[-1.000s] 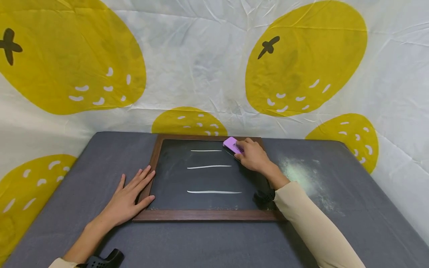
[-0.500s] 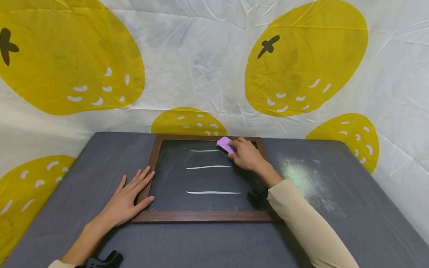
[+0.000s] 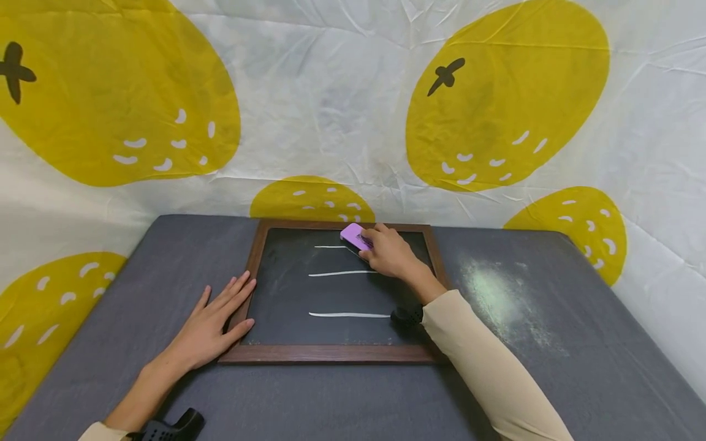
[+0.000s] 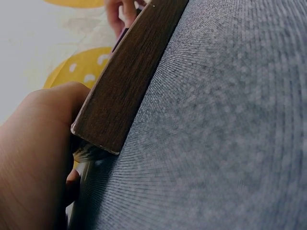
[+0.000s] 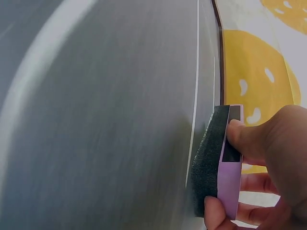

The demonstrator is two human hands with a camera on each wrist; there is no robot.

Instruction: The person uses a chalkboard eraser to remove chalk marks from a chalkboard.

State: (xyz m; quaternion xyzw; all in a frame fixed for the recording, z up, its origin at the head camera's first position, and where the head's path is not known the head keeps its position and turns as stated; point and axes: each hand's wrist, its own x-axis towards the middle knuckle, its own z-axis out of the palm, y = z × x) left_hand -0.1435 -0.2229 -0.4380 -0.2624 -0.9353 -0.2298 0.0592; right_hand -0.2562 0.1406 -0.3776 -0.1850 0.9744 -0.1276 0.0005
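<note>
My right hand [image 3: 393, 252] grips a purple chalkboard eraser [image 3: 355, 236] with a dark felt underside [image 5: 207, 165], thumb and fingers on opposite sides of it. The eraser lies against the upper part of a framed chalkboard [image 3: 287, 297], over the right end of the top chalk line [image 3: 330, 247]. Below run a middle chalk line [image 3: 339, 274] and a bottom chalk line [image 3: 347, 315], whose right end meets the wrist camera in the head view. My left hand [image 3: 206, 327] rests spread at the board's left side, fingertips and thumb on the brown wooden frame [image 4: 122, 76].
The board lies on a grey cloth-covered table [image 3: 331, 398]. Pale chalk dust [image 3: 496, 294] smears the cloth right of the board. Behind the table hangs a white curtain [image 3: 331, 92] with yellow fruit prints.
My right hand has slid the eraser leftward along the top chalk line, whose visible stretch is now shorter. The left hand stays in place on the frame.
</note>
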